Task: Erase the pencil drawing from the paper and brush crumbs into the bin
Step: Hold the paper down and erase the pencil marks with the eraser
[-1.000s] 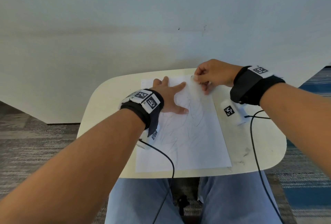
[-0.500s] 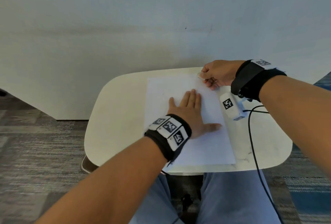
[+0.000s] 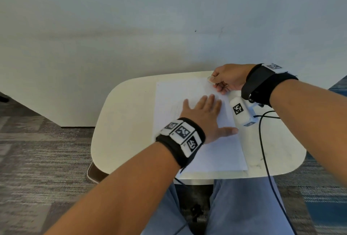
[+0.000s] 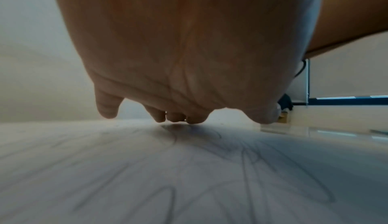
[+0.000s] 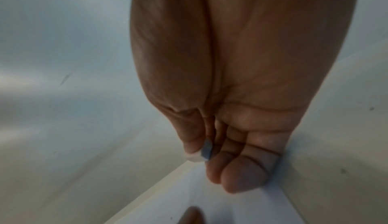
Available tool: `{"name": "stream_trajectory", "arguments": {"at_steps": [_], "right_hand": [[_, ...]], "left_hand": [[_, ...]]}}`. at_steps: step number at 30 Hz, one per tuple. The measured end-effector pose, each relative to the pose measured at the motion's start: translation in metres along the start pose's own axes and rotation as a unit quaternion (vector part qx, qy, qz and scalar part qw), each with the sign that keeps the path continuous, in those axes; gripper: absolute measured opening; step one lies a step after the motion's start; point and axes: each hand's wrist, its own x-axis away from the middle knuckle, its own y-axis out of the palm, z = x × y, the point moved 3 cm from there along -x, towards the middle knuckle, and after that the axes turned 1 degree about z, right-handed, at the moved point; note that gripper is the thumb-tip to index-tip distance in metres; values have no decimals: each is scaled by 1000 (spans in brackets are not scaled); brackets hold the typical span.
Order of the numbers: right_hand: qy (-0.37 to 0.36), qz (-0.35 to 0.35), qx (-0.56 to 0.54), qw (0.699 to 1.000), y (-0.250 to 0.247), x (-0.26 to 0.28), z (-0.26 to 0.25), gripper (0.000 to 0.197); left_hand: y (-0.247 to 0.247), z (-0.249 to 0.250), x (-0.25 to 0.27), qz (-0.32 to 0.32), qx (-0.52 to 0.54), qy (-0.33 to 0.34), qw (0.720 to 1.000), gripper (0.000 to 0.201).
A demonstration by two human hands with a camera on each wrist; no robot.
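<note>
A white sheet of paper (image 3: pixel 174 94) with faint pencil lines lies on a small cream table (image 3: pixel 124 122). My left hand (image 3: pixel 203 116) lies flat on the sheet's middle, fingers straight and thumb spread to the right. From the left wrist view the paper (image 4: pixel 189 177) shows grey pencil strokes under the palm. My right hand (image 3: pixel 223 80) is at the sheet's far right corner, fingers curled, pinching a small white eraser (image 3: pixel 210 79). In the right wrist view the eraser (image 5: pixel 201 154) sits between thumb and fingers at the paper's corner (image 5: pixel 210 194).
A white tagged device (image 3: pixel 241 110) with a black cable (image 3: pixel 262 150) lies on the table right of the paper. A white wall (image 3: pixel 131 37) stands close behind. Grey carpet (image 3: pixel 37 159) surrounds the table; my knees are under its near edge. No bin is in view.
My left hand moved from the sheet's far left part to its middle and now lies flat with the thumb spread. The right hand stayed at the far right corner with the eraser.
</note>
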Motion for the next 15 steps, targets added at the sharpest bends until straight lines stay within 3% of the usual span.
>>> {"name": "stream_trajectory", "arguments": {"at_steps": [3,6,9,12,13,15], "right_hand": [[1,4,0,1000,0,0,-1,19],[3,5,-3,1000,0,0,-1,19],[3,2,0,1000,0,1,0,20],[1,-3,4,1000,-1,2,0,21],[1,-2,5,1000,-1,2,0,20],[0,0,3,1000,0,2,0,20]], "left_hand": [[-6,6,-11,-2,-14,10,1000,98],[-7,-7,-12,-8,-1,-33,999,104],[-1,-43,6,-25,22,-160,987,119],[-2,-78,23,-48,6,-299,953,131],[-5,-80,23,-43,3,-308,950,132],[-12,-66,12,-7,11,-236,972,123]]}}
